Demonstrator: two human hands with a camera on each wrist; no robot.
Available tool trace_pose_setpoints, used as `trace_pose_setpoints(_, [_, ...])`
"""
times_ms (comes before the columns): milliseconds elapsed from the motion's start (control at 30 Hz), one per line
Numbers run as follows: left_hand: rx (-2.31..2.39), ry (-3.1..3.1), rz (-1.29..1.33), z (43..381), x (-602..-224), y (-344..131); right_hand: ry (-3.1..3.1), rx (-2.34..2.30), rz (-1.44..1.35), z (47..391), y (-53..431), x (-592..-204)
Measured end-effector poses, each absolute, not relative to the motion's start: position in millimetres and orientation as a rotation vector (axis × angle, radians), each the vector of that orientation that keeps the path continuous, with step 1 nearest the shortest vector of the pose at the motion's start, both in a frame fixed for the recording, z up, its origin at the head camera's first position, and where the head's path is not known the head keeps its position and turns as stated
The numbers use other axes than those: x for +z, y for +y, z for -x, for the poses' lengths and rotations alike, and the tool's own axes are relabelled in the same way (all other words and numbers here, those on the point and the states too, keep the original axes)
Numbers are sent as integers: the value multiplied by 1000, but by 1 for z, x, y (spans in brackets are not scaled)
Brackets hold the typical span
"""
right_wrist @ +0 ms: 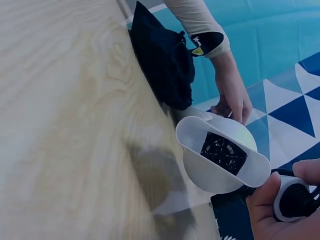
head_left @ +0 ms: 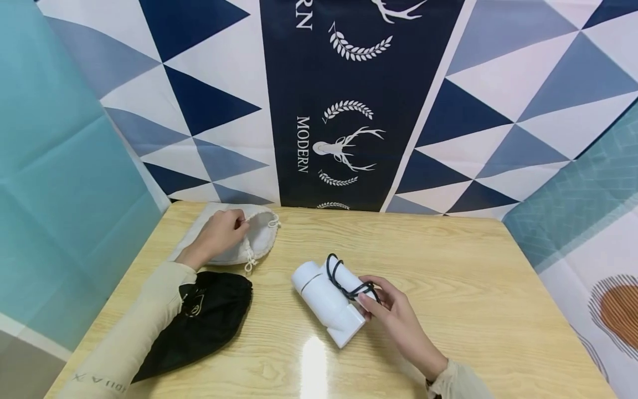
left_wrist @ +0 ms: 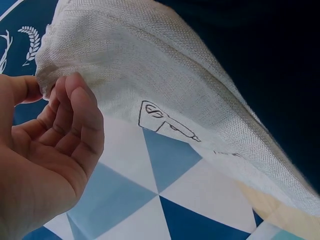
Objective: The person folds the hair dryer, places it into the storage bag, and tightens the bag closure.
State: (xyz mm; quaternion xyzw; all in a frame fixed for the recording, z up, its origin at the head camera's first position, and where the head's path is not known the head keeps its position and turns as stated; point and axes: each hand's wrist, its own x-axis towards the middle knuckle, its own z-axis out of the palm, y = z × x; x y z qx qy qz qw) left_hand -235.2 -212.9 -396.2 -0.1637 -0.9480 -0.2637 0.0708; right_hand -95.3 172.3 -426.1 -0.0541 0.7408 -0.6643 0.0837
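My left hand [head_left: 219,231] pinches the mouth rim of a pale grey cloth drawstring bag [head_left: 261,235] at the table's far left. The bag's mouth gapes toward the right, with white cords hanging from it. In the left wrist view, a small dryer outline is printed on the bag [left_wrist: 115,55]. A white folded hair dryer [head_left: 324,302] is at the middle of the table, its black cord [head_left: 344,285] wound about the handle. My right hand [head_left: 401,324] grips the handle's end. In the right wrist view, the flat nozzle [right_wrist: 200,160] faces the camera, a dark grille inside.
A black drawstring pouch [head_left: 214,318] with a gold mark lies at the left, partly beneath my left forearm. The wooden table [head_left: 448,266] meets a patterned blue and white cloth backdrop [head_left: 224,111] at its far edge.
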Motion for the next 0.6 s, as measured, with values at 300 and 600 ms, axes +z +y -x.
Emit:
trace_pose_setpoints(300, [-775, -2890, 484, 230, -389, -216, 2131, -2078, 177, 110, 157, -425])
trace_pose_setpoints(600, [-782, -2915, 480, 232, -387, -224, 2102, -2078, 204, 114, 149, -428])
